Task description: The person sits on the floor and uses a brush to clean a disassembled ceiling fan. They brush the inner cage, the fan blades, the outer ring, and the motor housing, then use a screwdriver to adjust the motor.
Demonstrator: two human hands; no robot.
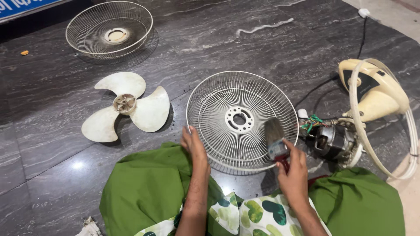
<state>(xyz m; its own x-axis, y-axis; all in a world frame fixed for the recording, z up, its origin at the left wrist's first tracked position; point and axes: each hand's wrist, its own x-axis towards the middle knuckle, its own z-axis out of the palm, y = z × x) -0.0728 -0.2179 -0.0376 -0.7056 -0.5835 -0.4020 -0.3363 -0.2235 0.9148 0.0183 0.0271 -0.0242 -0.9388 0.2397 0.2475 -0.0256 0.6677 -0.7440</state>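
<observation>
The fan guard (242, 121), a white wire grille, is lying flat on the dark stone floor (52, 144) directly in front of the person's knees, its dished side facing up and its round hub plate at the centre. The left hand (194, 146) is resting on the guard's near-left rim, fingers (189, 133) stretched nearly straight and laid against the wire rather than wrapped around it. The right hand (292, 168) is closing around the handle of a paintbrush (274, 139), fingers curled tight on the red ferrule end. The brush is the nearer tool to the hub: its long axis is running from the right hand up and slightly left, bristles pointing away from the person and lying on the wires just right of the hub plate. So the unbrushed wire is lying ahead and to the left of the bristles, across the guard's centre. Just beside the guard's right rim the bare fan motor (334, 142) and cream housing (376, 89) are lying; the three-bladed fan blade (127, 106) and a second guard (109, 29) are sitting well apart to the left
</observation>
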